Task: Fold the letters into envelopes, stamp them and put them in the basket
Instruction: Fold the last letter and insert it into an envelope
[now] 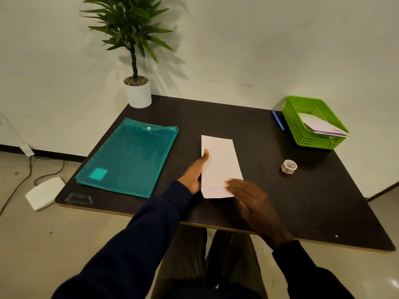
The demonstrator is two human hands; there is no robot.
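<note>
At frame centre the folded letter (pixel 219 167) lies on the counter (pixel 259 130), the left hand (pixel 195 172) gripping its left edge, thumb on top, to steady it, while the right hand (pixel 248 194), fingers extended, presses its lower corner flat, apparently creasing the fold.
</note>
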